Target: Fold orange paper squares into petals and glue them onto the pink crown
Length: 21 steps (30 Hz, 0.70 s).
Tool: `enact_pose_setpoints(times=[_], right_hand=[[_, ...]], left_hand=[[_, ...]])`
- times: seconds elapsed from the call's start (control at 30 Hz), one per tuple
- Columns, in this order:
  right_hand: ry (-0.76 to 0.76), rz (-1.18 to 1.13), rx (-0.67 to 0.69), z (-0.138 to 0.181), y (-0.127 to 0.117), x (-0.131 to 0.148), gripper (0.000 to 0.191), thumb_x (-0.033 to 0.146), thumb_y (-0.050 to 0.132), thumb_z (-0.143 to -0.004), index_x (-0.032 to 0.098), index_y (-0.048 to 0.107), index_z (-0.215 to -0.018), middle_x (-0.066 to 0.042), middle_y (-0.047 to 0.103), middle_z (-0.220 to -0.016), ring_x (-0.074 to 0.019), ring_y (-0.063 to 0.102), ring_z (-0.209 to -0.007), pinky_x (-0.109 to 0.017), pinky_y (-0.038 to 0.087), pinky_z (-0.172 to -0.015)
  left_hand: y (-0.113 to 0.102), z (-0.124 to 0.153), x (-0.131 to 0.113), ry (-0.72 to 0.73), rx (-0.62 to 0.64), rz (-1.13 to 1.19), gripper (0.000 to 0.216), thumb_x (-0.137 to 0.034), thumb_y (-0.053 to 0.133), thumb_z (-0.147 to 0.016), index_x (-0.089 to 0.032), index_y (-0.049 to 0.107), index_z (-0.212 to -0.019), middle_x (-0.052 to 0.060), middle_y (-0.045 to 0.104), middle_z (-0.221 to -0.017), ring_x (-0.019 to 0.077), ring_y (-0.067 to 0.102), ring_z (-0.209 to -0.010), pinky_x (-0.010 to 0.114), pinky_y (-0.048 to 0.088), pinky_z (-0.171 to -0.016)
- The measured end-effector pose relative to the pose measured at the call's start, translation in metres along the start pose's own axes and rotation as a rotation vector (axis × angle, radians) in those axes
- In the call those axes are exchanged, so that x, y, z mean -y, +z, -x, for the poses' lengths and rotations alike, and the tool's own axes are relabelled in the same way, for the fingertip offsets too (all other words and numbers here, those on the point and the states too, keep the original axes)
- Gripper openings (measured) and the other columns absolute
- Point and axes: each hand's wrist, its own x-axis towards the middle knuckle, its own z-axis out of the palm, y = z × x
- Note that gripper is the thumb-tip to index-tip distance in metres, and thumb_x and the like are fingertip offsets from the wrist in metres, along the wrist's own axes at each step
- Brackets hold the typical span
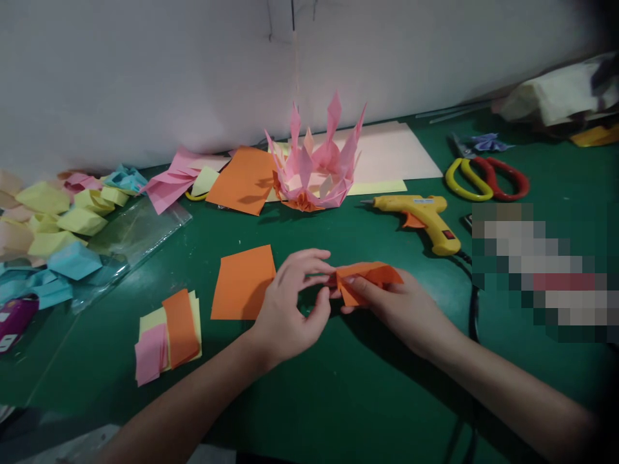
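Both hands [338,296] pinching folded orange paper [368,277]

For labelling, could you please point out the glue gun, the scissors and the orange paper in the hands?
glue gun [416,206]: head view, on its yellow barrel.
scissors [486,190]: head view, where the two handles meet.
orange paper [372,274]: head view, on its folded upper flap.
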Motion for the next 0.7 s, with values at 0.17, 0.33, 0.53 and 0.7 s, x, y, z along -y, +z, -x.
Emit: enact_pose_setpoints(times=[0.17, 0.33, 0.53, 0.7], right_hand=[[0.029, -0.035, 0.034, 0.0003, 0.0001, -0.0034, 0.016, 0.038, 0.067, -0.075, 0.025, 0.072, -0.081, -0.004, 0.072, -0.078, -0.0193, 0.067, -0.068, -0.034, 0.057, -0.066], [0.053, -0.063, 0.114, 0.0018, 0.0017, -0.0057, 0.028, 0.044, 0.067, -0.075, 0.020, 0.070, -0.090, -0.005, 0.071, -0.079, -0.0188, 0.068, -0.074, -0.031, 0.057, -0.064], [-0.009, -0.032, 0.152, 0.0026, 0.0033, -0.0011, 0.029, 0.047, 0.067, -0.075, 0.019, 0.063, -0.083, -0.004, 0.070, -0.079, -0.0156, 0.066, -0.067, -0.029, 0.055, -0.062], [0.020, 0.004, 0.148, 0.0022, 0.0026, -0.0003, 0.030, 0.045, 0.068, -0.075, 0.022, 0.058, -0.090, -0.001, 0.070, -0.076, -0.0147, 0.065, -0.059, -0.031, 0.055, -0.062]], left_hand=[[0.0029, -0.0062, 0.0006, -0.371, -0.070, 0.197, 0.009, -0.018, 0.059, -0.079, -0.017, 0.063, -0.087, 0.006, 0.058, -0.096, 0.0132, 0.063, -0.084, 0.026, 0.056, -0.074], [-0.0002, -0.0074, 0.0040, -0.469, -0.019, 0.248, 0.006, -0.022, 0.064, -0.075, -0.017, 0.067, -0.075, 0.005, 0.062, -0.086, 0.0143, 0.063, -0.080, 0.026, 0.054, -0.069], [-0.0003, -0.0069, -0.0009, -0.491, -0.062, 0.231, 0.007, -0.022, 0.066, -0.072, -0.016, 0.066, -0.069, 0.005, 0.062, -0.083, 0.0131, 0.060, -0.072, 0.025, 0.053, -0.064], [0.0005, -0.0081, -0.0007, -0.572, -0.037, 0.317, 0.007, -0.021, 0.066, -0.071, -0.016, 0.064, -0.067, 0.003, 0.061, -0.078, 0.0108, 0.059, -0.067, 0.022, 0.051, -0.058]])
